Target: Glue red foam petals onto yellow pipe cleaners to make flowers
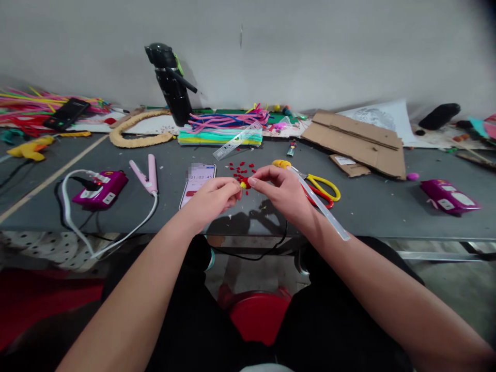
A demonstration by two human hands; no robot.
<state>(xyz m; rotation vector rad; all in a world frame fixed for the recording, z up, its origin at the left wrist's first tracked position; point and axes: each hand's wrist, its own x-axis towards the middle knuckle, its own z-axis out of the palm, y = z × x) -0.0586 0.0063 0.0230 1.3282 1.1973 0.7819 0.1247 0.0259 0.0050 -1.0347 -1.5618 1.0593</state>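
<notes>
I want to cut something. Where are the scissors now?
In the head view, the scissors lie on the grey table, just right of the right hand, next to a clear stick.

A craft workspace, judging by its grey worktable (380, 212) against a bare wall. Bundles of coloured pipe cleaners (222, 129), cardboard sheets (356, 137), scissors (323, 188) and a ruler (237, 140) crowd it.

Looks matt and smooth on the grey table (387, 212); glossy black plastic on the bottle (172, 88); matt brown cardboard (356, 139); fuzzy pipe cleaners (225, 124); translucent, smooth stick (329, 217); finish of the red-and-yellow bit (244, 183) too small to tell.
</notes>
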